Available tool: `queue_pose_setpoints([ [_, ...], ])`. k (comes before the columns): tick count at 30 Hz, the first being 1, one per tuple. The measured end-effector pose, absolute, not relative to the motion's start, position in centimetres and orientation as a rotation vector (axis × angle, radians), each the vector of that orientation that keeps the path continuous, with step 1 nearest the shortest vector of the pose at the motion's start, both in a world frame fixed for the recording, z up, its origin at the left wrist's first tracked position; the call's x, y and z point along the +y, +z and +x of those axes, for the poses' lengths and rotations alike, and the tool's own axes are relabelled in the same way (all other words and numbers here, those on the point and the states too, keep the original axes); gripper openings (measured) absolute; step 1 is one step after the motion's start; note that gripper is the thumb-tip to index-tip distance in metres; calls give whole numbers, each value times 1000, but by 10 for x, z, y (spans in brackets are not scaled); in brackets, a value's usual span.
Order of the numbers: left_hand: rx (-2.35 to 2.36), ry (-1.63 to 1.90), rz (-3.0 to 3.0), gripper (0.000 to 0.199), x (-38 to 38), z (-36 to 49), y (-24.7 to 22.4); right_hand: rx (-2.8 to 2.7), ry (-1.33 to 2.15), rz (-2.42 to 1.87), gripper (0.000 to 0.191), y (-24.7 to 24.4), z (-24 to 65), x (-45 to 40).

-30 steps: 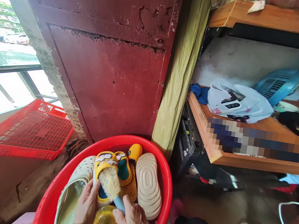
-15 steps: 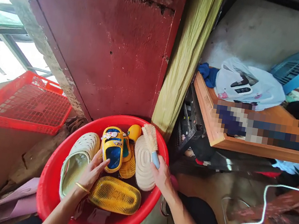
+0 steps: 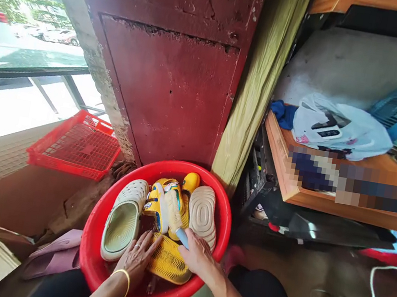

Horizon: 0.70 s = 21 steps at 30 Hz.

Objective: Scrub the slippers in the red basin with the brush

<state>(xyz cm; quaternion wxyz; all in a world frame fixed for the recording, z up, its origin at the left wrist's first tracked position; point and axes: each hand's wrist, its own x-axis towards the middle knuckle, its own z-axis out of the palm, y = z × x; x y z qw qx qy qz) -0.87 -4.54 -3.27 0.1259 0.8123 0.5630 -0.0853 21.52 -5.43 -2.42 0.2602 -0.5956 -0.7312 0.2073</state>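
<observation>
Head view is showing us leaning over a red plastic basin (image 3: 94, 232) that is sitting on the floor against a dark red door (image 3: 167, 63), and both our hands are working inside it. Our right hand (image 3: 198, 258) is curling shut around the pale blue handle of a scrubbing brush (image 3: 176, 213), whose bristles are lying across a small yellow child's sandal (image 3: 158, 202) in the middle of the basin. Our left hand (image 3: 136, 258), wearing a gold bangle and a ring, is resting with fingers spread and flat, partly on the ridged sole of a yellow slipper (image 3: 168, 264) lying upside down at the near side of the basin, and just beside a cream clog (image 3: 123, 217) lying sole down to the left. A beige slipper (image 3: 203, 214) is lying sole up at the right of the basin, touching the yellow footwear beside it. Outside the basin we are seeing a red mesh crate (image 3: 78, 147) to the left on the tiled ledge, a pink slipper (image 3: 57, 254) on the floor near the basin's left rim, and a wooden shelf (image 3: 291, 183) to the right carrying a white plastic bag (image 3: 341, 128)
</observation>
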Motion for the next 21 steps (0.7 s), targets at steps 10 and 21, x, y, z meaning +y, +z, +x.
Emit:
queue_pose_setpoints([
  [10, 1379, 425, 2456, 37, -20, -33, -24, -1909, 776, -1612, 35, -25, 215, -53],
  [21, 1556, 1353, 1467, 69, 5, -21, -16, -1554, 670, -1601, 28, -29, 213, -37],
])
